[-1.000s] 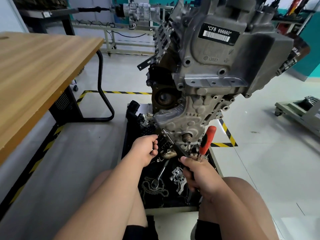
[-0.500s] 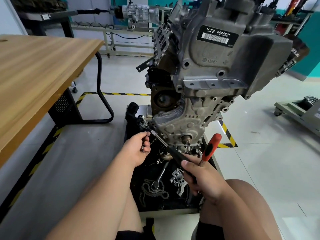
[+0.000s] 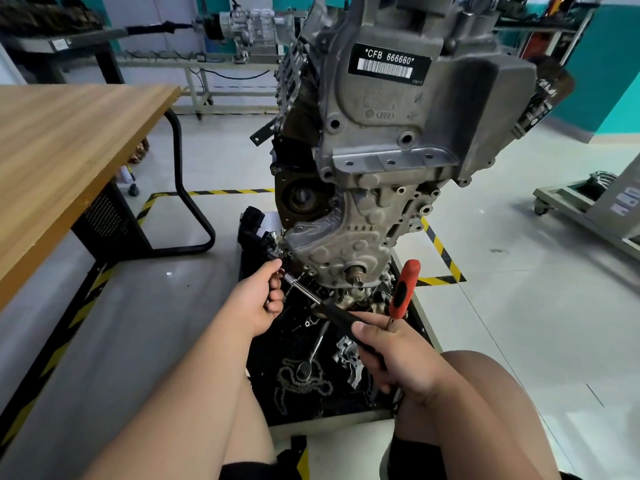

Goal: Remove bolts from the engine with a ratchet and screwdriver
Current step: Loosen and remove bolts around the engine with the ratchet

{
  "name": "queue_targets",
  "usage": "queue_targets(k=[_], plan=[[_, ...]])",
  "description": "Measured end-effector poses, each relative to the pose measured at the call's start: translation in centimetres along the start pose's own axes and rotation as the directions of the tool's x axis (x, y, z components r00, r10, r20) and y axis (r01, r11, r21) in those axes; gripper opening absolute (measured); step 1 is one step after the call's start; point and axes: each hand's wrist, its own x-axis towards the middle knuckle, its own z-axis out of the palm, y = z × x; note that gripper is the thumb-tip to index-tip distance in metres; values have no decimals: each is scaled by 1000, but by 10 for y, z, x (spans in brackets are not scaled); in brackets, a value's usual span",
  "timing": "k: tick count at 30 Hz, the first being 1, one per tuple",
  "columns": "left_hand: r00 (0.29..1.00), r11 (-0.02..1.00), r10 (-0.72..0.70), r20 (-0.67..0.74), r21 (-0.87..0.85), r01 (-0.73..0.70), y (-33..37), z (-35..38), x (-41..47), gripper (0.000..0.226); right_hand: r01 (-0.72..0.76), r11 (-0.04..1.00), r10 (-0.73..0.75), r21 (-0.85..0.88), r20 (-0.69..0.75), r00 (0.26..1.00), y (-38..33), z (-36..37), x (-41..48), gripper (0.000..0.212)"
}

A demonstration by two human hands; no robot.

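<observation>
One black label (image 3: 389, 65) on the engine (image 3: 398, 140) reads "*CFB 666660*" above a barcode; ring emblems are cast below it. The right hand (image 3: 398, 355) has its fingers clamped on the ratchet (image 3: 311, 297) by its black handle, with the red-handled screwdriver (image 3: 403, 291) standing up from the same grip. The left hand (image 3: 258, 303) curls its fingers round the ratchet's head at the engine's lower left corner. A wooden table (image 3: 69, 150) edges the left; bare floor (image 3: 519, 289) lies to the right.
</observation>
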Motion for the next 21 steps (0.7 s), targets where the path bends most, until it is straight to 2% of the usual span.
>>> queue_targets(k=[4, 7, 10, 13, 16, 18, 21], plan=[[998, 985, 44, -52, 168, -35, -4, -5, 5, 27, 32, 993, -29, -115, 26, 999, 3, -3, -2, 17], [996, 953, 60, -60, 300, -39, -5, -9, 12, 26, 16, 985, -14, -172, 15, 1000, 9, -5, 0, 29], [997, 923, 49, -52, 385, -26, -6, -13, 24, 25, 14, 978, -18, -210, -13, 1000, 17, -7, 5, 22], [995, 889, 91, -47, 454, -60, -8, -12, 40, 26, 13, 946, -36, -324, -64, 997, 24, -7, 14, 41], [975, 856, 203, -89, 499, -133, -10, -5, 57, 28, 88, 891, -147, -444, -99, 984, 31, 5, 25, 5], [958, 820, 261, -116, 551, -156, -12, 2, 67, 26, 83, 873, -162, -481, -124, 979, 38, 17, 31, 22], [956, 817, 268, -123, 554, -158, -14, 11, 79, 22, 4, 826, -117, -564, -164, 980, 48, 39, 43, 56]])
